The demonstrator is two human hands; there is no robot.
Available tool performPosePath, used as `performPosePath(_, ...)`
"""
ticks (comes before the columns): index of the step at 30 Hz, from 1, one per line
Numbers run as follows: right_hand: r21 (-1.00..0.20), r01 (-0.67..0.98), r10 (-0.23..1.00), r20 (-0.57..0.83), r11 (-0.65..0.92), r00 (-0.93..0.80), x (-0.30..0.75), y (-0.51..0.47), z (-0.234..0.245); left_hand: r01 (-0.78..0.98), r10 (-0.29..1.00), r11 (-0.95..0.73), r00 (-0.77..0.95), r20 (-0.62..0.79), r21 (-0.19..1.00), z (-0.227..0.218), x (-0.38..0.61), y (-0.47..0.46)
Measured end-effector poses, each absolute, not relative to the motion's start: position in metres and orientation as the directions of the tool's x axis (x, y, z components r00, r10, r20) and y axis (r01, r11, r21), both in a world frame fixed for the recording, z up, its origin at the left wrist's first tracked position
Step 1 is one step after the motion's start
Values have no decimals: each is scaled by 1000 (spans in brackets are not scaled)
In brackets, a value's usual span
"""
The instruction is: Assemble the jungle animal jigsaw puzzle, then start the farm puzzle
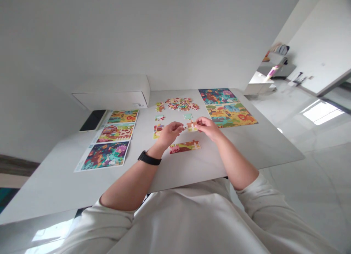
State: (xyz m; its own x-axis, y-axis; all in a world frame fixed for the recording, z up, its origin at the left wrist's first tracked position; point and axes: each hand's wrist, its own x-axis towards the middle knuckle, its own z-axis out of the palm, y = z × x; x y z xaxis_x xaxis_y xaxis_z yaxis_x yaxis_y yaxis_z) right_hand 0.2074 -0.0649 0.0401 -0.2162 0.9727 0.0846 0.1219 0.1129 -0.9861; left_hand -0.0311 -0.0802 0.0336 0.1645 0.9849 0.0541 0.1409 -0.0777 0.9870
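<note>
Both my hands meet over the middle of the white table [246,148]. My left hand [170,132], with a black watch on the wrist, is curled in a pinch at the left edge of a small joined puzzle piece [192,127]. My right hand [207,127] pinches the same piece from the right. Just below the hands lies a short assembled strip of puzzle [184,147]. A heap of loose puzzle pieces [181,103] sits farther back, with a few small joined bits [158,131] to the left of my hands.
Two finished puzzles [227,108] lie at the back right. Three picture cards [113,140] lie at the left, next to a dark phone [93,120]. A white box [112,93] stands at the back left against the wall. The floor opens to the right.
</note>
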Motion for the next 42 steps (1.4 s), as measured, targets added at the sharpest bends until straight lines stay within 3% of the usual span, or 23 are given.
performPosePath(9,-960,233,943,74,155,-323,211,-67,38,239,980,-126,179,84,963,42,-26,-91)
performPosePath(15,-939,339,868,-118,61,-483,246,-66,48,340,932,-221,349,96,914,36,-18,-101)
performPosePath(22,-871,483,799,-353,-91,-487,263,-65,46,406,760,-551,605,238,729,29,-15,-109)
performPosePath(25,-823,550,797,-426,-143,-429,261,-65,48,467,728,-607,651,213,643,30,-15,-112)
performPosePath(31,-710,678,787,-524,-192,-326,256,-70,56,599,668,-722,734,124,346,35,-13,-117)
performPosePath(42,-669,723,779,-541,-170,-317,254,-72,55,582,639,-756,756,142,300,27,-9,-117)
